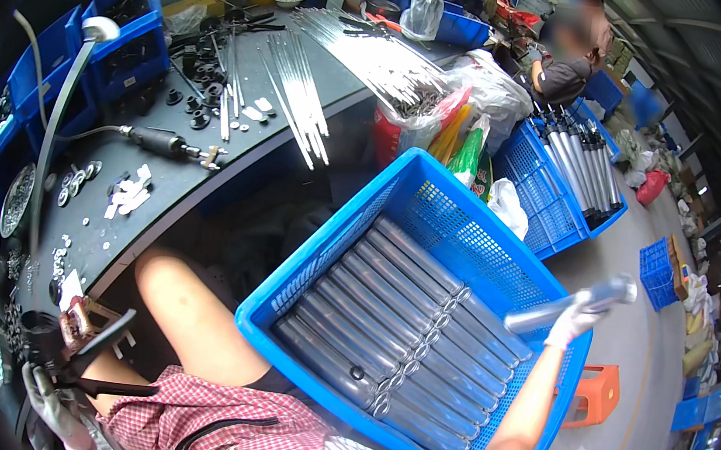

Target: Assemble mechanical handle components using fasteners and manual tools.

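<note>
My right hand [574, 320], in a white glove, is closed around a shiny grey tube [535, 317]. The tube is smeared by motion, above the right side of a blue plastic crate [419, 165]. Rows of similar grey tubes [383, 302] with rounded ends lie side by side in the crate; a small black ring [356, 372] rests on them. At the lower left, my gloved left hand [51, 412] has its fingers around the base of a black part with spread arms [106, 346]. That grip is partly hidden.
The dark workbench [273, 132] carries thin metal rods [300, 87], a power screwdriver [158, 142], small white and black parts, and blue bins [121, 33]. An orange stool [596, 395] stands right of the crate. Behind are another crate of tubes [574, 160] and a seated person [566, 66].
</note>
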`<action>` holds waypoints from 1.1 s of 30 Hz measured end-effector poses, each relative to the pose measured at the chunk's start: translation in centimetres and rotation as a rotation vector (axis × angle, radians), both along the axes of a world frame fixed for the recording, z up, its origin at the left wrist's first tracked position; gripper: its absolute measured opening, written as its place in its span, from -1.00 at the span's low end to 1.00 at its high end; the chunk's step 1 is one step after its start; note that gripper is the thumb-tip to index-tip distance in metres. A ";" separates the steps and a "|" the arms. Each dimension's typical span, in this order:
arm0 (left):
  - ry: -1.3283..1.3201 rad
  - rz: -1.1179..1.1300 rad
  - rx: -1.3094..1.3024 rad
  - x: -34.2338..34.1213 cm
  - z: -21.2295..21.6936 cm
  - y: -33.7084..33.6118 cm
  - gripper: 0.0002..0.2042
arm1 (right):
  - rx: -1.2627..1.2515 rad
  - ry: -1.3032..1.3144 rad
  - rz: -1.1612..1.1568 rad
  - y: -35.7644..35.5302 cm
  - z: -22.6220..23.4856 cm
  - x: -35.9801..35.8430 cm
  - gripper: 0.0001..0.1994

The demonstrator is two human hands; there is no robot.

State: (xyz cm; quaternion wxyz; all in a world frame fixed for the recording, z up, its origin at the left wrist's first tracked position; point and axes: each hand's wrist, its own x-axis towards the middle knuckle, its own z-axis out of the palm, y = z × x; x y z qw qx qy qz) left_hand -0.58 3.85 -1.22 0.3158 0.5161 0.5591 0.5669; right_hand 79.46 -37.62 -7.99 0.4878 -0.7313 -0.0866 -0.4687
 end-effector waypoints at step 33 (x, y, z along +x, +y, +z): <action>0.291 -0.538 0.113 3.4 4.6 2.5 -0.81 | 0.673 0.977 2.067 57.9 13.0 -31.0 -0.48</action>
